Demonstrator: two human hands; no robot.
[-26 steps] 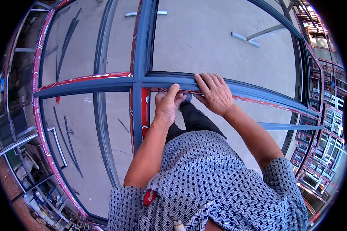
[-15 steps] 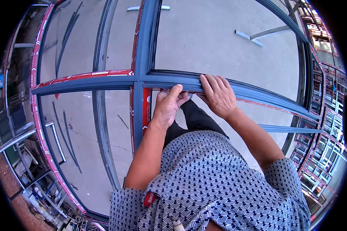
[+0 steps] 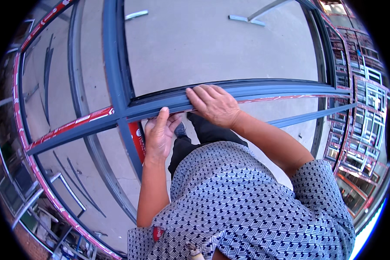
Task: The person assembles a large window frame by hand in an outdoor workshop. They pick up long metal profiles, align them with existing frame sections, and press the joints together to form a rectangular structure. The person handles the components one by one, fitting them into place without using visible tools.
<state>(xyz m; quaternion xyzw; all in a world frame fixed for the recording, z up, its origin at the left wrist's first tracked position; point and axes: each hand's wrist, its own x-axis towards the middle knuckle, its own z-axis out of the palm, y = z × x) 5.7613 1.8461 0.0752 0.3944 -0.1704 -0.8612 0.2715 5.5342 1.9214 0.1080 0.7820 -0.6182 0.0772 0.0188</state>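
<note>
- Two hands work on one grey window frame (image 3: 117, 65) that lies flat over a concrete floor (image 3: 212, 47); red protective tape (image 3: 73, 125) runs along its left rail and outer edge.
- Left hand (image 3: 158, 136) sits just right of the frame's crossing, below the horizontal bar (image 3: 264, 93), thumb and fingers (image 3: 162, 117) pinched up against the bar's underside edge; whatever they pinch is too thin to make out, likely a tape end or a seal strip.
- Right hand (image 3: 214, 104) lies palm down on top of the bar, fingers spread flat and pressing, gripping nothing.
- Judged from this, the step in hand is seating or peeling a strip along the bar, one hand steadying while the other works the edge.
- Next move probably calls for sliding both hands rightward along the bar, keeping steady pressure so the strip stays in line.
- Far right, stacked frames (image 3: 364, 130) stand well apart.
</note>
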